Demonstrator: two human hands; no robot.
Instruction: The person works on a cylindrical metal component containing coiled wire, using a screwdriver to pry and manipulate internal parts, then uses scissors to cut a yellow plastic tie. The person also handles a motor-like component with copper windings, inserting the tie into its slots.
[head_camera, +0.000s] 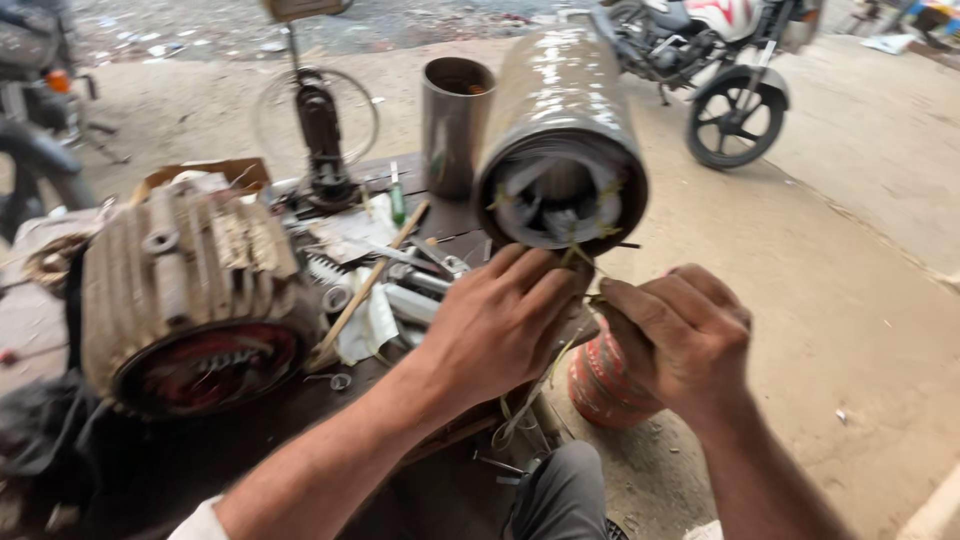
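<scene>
An open brown cardboard box (215, 172) stands behind the ribbed motor housing (185, 290).

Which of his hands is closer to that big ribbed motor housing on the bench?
Left. The left hand is just right of the ribbed motor housing; the right hand is farther right, off the bench.

Daylit dirt yard (850, 300), parked motorcycle (735, 95)

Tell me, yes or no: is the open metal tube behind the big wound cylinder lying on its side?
No, the open metal tube stands upright on the workbench, its open mouth facing up, just left of the wound cylinder.
</scene>
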